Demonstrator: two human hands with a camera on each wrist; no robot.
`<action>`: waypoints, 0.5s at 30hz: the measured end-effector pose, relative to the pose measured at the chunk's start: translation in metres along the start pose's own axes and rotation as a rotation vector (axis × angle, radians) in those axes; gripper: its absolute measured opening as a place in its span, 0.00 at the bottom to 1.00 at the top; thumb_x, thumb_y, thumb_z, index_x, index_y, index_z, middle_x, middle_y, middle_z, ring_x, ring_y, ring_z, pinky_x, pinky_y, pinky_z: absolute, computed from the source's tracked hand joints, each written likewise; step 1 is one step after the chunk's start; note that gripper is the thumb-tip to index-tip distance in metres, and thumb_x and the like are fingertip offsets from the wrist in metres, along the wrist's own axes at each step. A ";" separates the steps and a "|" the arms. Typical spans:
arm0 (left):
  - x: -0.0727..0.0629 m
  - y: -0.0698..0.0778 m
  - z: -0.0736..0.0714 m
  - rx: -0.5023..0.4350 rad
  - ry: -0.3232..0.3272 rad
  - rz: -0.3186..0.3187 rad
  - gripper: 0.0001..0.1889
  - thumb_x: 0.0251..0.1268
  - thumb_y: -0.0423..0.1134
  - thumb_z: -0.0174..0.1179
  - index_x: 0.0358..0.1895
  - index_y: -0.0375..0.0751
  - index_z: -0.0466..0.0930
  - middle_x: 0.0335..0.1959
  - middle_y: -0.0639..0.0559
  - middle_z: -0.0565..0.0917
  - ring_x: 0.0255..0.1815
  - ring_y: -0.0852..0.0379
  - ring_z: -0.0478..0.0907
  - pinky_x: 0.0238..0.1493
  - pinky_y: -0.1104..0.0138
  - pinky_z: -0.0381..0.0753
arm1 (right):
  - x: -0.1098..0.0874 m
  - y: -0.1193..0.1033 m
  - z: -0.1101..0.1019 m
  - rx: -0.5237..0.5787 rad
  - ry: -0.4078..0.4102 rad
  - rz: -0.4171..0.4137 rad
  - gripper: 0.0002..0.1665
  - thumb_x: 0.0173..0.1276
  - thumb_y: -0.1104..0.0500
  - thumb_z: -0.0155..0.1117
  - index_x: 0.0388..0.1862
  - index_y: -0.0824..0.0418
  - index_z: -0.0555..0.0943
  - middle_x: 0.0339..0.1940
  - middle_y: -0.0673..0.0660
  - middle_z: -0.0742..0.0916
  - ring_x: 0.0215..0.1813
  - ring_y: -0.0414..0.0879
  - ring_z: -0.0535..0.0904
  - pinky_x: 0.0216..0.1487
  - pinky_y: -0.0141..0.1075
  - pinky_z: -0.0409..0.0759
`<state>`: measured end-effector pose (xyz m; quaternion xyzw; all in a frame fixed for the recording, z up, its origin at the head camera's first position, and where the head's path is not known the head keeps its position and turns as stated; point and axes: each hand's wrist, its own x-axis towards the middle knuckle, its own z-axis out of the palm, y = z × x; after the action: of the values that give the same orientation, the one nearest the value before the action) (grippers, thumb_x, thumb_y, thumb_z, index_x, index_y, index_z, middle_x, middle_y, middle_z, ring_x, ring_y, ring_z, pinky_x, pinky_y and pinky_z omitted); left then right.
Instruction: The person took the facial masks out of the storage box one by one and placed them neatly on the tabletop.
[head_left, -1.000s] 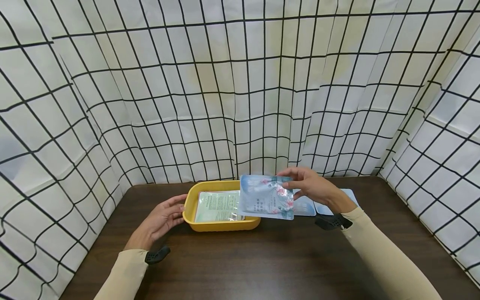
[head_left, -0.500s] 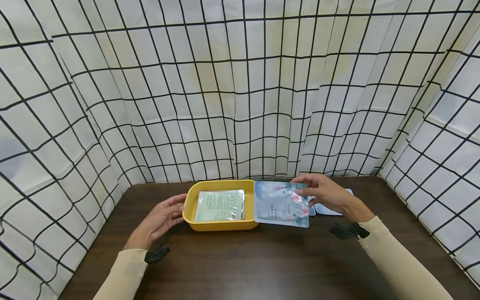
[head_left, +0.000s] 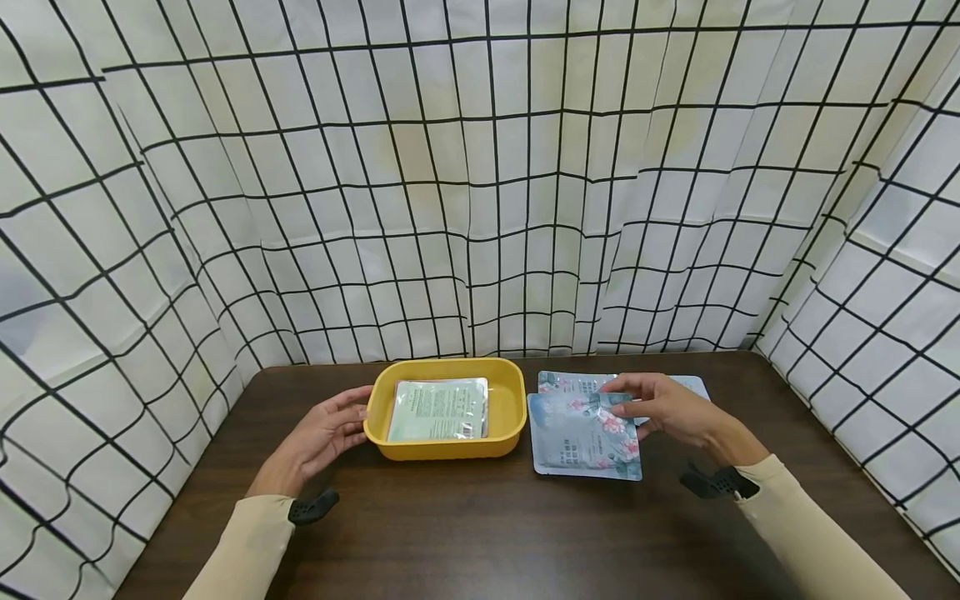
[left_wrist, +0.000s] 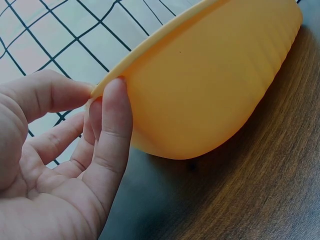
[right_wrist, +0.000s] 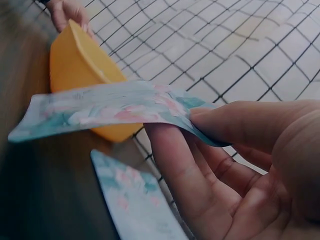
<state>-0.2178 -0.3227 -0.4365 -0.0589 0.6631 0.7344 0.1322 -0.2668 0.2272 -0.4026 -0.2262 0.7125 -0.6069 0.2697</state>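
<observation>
My left hand [head_left: 326, 433] pinches the left end of a yellow plastic basin [head_left: 450, 451] between thumb and fingers, right at its rim in the left wrist view. Inside the basin lies a pale green, shiny sachet [head_left: 438, 408] with printed text. To the basin's right, my right hand [head_left: 671, 412] pinches one edge of a light blue flat sachet [head_left: 577, 442] with pink flowers. In the right wrist view this sachet is seen nearly edge-on, raised above another flowered sachet [right_wrist: 132, 192] on the table. The head view shows the lower one [head_left: 562, 382] partly hidden.
Another blue sachet [head_left: 692, 385] lies on the table behind my right hand. The dark wooden table [head_left: 480, 533] is enclosed at the back and sides by white sheeting with black grid lines [head_left: 480, 208].
My right hand has carried the blue sachet from over the basin's right end rightward and toward me, uncovering the basin. The left hand stays at the basin's rim.
</observation>
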 end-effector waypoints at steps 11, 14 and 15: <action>-0.001 0.000 -0.001 0.020 0.014 0.002 0.35 0.73 0.39 0.62 0.79 0.42 0.59 0.54 0.48 0.83 0.46 0.54 0.82 0.51 0.66 0.85 | -0.006 0.022 -0.003 -0.128 0.057 0.056 0.26 0.73 0.58 0.65 0.65 0.68 0.74 0.57 0.64 0.83 0.46 0.53 0.85 0.42 0.48 0.88; -0.001 0.000 -0.001 0.020 0.013 0.003 0.35 0.73 0.39 0.62 0.79 0.42 0.59 0.55 0.48 0.83 0.46 0.54 0.82 0.51 0.66 0.85 | -0.007 0.024 -0.003 -0.183 0.074 0.065 0.25 0.72 0.57 0.66 0.64 0.67 0.76 0.57 0.64 0.82 0.46 0.53 0.83 0.42 0.47 0.88; 0.000 0.000 -0.001 0.019 0.011 0.003 0.35 0.73 0.40 0.63 0.79 0.42 0.59 0.55 0.48 0.83 0.46 0.54 0.82 0.51 0.66 0.85 | -0.007 0.025 -0.002 -0.198 0.081 0.072 0.25 0.72 0.57 0.67 0.63 0.67 0.77 0.57 0.64 0.82 0.46 0.53 0.83 0.42 0.47 0.88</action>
<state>-0.2174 -0.3232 -0.4368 -0.0608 0.6711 0.7278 0.1278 -0.2628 0.2378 -0.4264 -0.2015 0.7871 -0.5320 0.2384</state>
